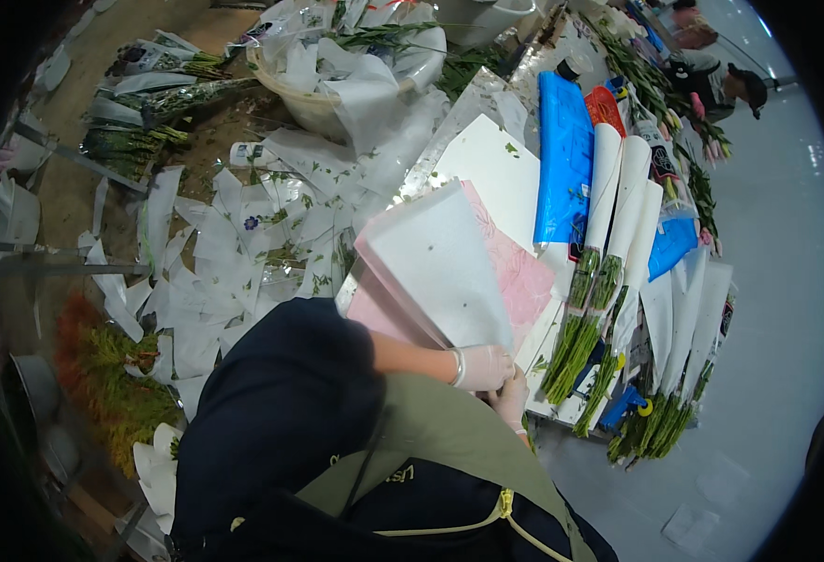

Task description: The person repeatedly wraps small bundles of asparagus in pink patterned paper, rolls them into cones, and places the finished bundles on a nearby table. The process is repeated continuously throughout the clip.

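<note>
A wrap of white sheet point(440, 246) and pink paper lies before me, wide at the far end and narrowing toward me. My left hand point(483, 367), in a thin pale glove, grips its narrow end. Just below, my gloved right hand point(510, 399) pinches the same end, and the fingers of both hands meet there. Whatever the wrap may contain is hidden. Under it spreads a pink patterned sheet point(517, 284), on top of a white board point(492, 158).
White-sleeved flower bundles point(605, 204) with green stems lie at right, beside a blue plastic package point(564, 154) and a red basket point(603, 109). A tub point(299, 105) of wrapping scraps stands beyond. Paper scraps point(222, 260) and orange-green foliage point(113, 379) are at left. A person point(717, 84) is far right.
</note>
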`<action>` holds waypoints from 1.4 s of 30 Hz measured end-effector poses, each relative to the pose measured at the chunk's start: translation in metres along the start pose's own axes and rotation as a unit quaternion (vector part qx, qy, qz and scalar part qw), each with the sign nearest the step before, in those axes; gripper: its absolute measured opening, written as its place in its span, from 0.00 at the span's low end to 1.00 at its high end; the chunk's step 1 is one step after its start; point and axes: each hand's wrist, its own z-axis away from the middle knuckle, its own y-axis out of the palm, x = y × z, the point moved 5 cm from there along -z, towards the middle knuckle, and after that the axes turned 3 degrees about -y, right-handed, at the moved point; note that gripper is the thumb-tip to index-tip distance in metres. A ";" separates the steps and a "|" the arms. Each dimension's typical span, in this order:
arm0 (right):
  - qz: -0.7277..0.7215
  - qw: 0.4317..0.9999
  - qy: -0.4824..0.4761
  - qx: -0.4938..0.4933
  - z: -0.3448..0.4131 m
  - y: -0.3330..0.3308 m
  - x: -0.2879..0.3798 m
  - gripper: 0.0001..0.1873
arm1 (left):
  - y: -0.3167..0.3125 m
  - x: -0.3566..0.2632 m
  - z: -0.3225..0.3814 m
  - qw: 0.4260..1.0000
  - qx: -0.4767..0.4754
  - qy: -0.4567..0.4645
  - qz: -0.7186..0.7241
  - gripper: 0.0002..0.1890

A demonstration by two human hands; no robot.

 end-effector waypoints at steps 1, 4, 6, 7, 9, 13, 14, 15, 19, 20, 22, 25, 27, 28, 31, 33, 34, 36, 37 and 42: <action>0.039 0.998 0.045 0.038 0.004 0.006 -0.003 0.46 | -0.011 -0.002 -0.001 0.998 -0.033 0.037 -0.030 0.13; 0.097 0.994 0.043 -0.024 0.012 0.007 0.007 0.46 | -0.015 0.023 -0.008 0.992 0.076 -0.092 -0.044 0.12; 0.096 0.993 0.060 -0.032 0.015 0.008 0.013 0.47 | -0.010 0.039 -0.013 0.981 0.144 -0.124 0.027 0.11; 0.100 0.992 0.058 -0.056 0.016 0.006 0.017 0.48 | -0.006 0.047 -0.015 0.972 0.183 -0.138 0.059 0.10; 0.088 0.991 0.065 -0.072 0.018 0.003 0.021 0.48 | 0.002 0.054 -0.022 0.962 0.232 -0.099 0.101 0.11; 0.078 0.989 0.086 -0.087 0.027 0.003 0.018 0.47 | 0.011 0.059 -0.027 0.962 0.232 -0.063 0.133 0.12; 0.084 0.989 0.081 -0.090 0.029 0.005 0.017 0.47 | 0.014 0.060 -0.028 0.962 0.231 -0.061 0.133 0.12; 0.092 0.988 0.081 -0.093 0.031 0.007 0.014 0.47 | 0.017 0.062 -0.029 0.962 0.231 -0.059 0.135 0.13; 0.086 0.988 0.073 -0.105 0.033 0.013 0.006 0.47 | 0.033 0.075 -0.042 0.952 0.231 -0.079 0.186 0.13; 0.082 0.988 0.072 -0.106 0.033 0.013 0.005 0.46 | 0.039 0.079 -0.046 0.943 0.245 -0.088 0.209 0.14; 0.077 0.990 0.070 -0.091 0.032 0.010 0.007 0.46 | 0.051 0.086 -0.056 0.942 0.271 -0.041 0.194 0.17; 0.057 0.990 0.073 -0.109 0.029 -0.004 0.024 0.44 | 0.070 0.100 -0.065 0.926 0.316 -0.001 0.208 0.22; 0.036 0.988 0.044 -0.146 0.021 -0.014 0.046 0.43 | 0.082 0.117 -0.072 0.914 0.334 0.008 0.229 0.26; 0.022 0.985 0.018 -0.169 0.017 -0.016 0.062 0.43 | 0.087 0.125 -0.076 0.910 0.336 0.009 0.241 0.27; 0.001 0.992 -0.024 -0.120 -0.010 -0.002 0.101 0.45 | 0.098 0.142 -0.088 0.899 0.343 0.003 0.273 0.32; 0.038 0.991 0.000 -0.126 -0.033 0.003 0.109 0.46 | 0.097 0.153 -0.097 0.889 0.371 -0.010 0.270 0.34; 0.029 0.991 0.003 -0.130 -0.040 0.002 0.108 0.47 | 0.090 0.159 -0.102 0.891 0.361 -0.038 0.271 0.35; 0.007 0.990 0.029 -0.137 -0.053 0.000 0.102 0.48 | 0.067 0.175 -0.105 0.897 0.342 -0.100 0.263 0.36; 0.000 0.990 0.041 -0.132 -0.057 -0.002 0.097 0.50 | 0.051 0.183 -0.103 0.921 0.311 -0.106 0.208 0.40; -0.045 0.986 0.103 -0.124 -0.075 -0.011 0.065 0.51 | -0.024 0.242 -0.058 0.905 0.408 -0.120 0.005 0.63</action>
